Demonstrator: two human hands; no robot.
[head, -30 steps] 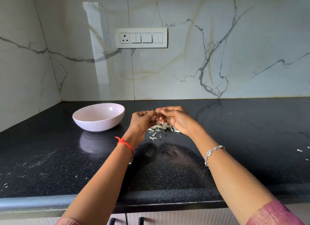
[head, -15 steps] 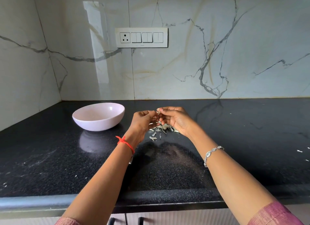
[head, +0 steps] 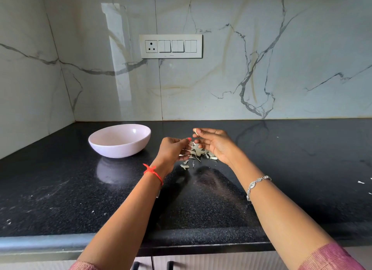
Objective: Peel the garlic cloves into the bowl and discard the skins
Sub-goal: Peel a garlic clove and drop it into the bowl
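The left hand (head: 171,151), its fingers curled in with a pale sliver at their tips (I cannot tell whether they pinch it), would do best to strip any last skin straight down onto the skins (head: 198,153) heaped just below both sets of fingertips. Meanwhile the right hand (head: 216,145) clamps the garlic clove (head: 194,130) firmly between thumb and forefinger, ready, once bare, to go leftward. Counted: one bowl (head: 119,149) well left of the left fingers, one heap of uncountable skins, and one visible clove.
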